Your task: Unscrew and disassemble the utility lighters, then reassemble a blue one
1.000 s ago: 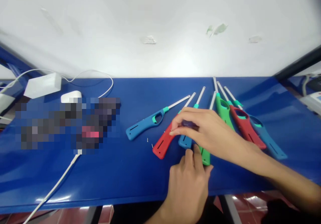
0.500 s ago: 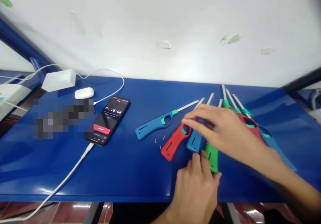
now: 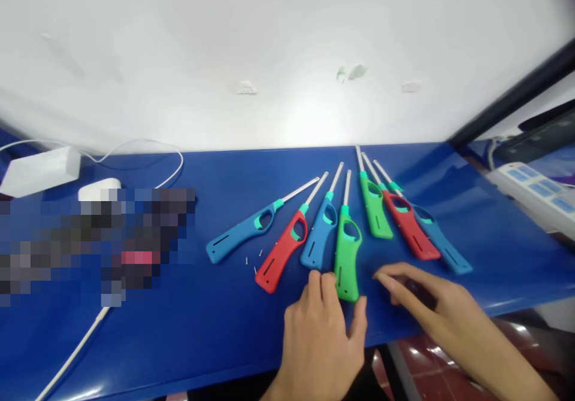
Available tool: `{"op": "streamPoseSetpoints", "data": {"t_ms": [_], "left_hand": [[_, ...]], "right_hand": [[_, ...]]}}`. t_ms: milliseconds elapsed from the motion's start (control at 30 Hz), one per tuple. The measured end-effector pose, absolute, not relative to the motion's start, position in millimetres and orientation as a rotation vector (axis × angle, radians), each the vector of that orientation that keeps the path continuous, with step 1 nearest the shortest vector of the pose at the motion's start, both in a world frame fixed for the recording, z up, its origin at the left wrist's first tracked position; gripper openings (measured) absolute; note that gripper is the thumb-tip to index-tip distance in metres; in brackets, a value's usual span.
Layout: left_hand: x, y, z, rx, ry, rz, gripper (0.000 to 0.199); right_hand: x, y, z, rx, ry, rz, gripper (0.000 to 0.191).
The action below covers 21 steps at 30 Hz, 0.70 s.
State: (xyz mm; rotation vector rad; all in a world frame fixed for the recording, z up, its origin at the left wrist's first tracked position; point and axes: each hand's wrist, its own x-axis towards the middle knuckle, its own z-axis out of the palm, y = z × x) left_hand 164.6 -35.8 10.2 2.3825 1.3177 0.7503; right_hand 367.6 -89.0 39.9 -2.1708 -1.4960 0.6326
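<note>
On the blue tabletop, my left hand point(image 3: 321, 323) rests with thumb and fingers apart on either side of the lower end of a green gas lighter point(image 3: 347, 272). Its fingertips are also close to the end of a blue lighter point(image 3: 313, 248). My right hand point(image 3: 420, 296) is closed around a dark screwdriver-like tool point(image 3: 420, 293), mostly hidden by the fingers, to the right of that green lighter. Left of these lie a red lighter point(image 3: 276, 263) and another blue lighter point(image 3: 236, 236). Several tiny screws point(image 3: 247, 261) are scattered between those two.
A second green lighter point(image 3: 376, 215), a red lighter point(image 3: 413, 230) and a blue lighter point(image 3: 442, 248) lie at the right. A power strip point(image 3: 534, 188) stands beyond the right edge. White cables, a white box point(image 3: 40, 170) and a blurred area are at the left.
My right hand has moved right and nearer, from above the lighters to beside the front green one. The view has turned right; my left hand keeps its place by the green lighter.
</note>
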Motion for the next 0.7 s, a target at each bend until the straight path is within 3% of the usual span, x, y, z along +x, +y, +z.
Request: {"op": "streamPoseSetpoints", "data": {"t_ms": [167, 300, 467, 600, 700], "left_hand": [[165.5, -36.8, 7.3, 2.409, 1.35, 0.766, 0.027], [168.9, -34.6, 4.7, 2.452, 1.425, 0.777, 0.023], [173.0, -31.9, 1.2, 2.469, 1.527, 0.742, 0.013], [170.0, -31.9, 3.0, 2.46, 1.441, 0.747, 0.022], [165.8, -33.2, 7.6, 2.507, 1.237, 0.783, 0.024]], "right_hand": [[378.8, -67.0, 40.2, -2.33, -1.5, 0.037, 0.051], [381.8, -49.4, 23.1, -2.451, -1.664, -0.167, 0.054], [364.0, -67.1, 10.4, -2.443, -1.687, -0.143, 0.055], [348.0, -98.9, 31.5, -2.194, -1.673, 0.314, 0.052], [348.7, -109.8, 53.9, -2.047, -1.391, 0.359, 0.043]]}}
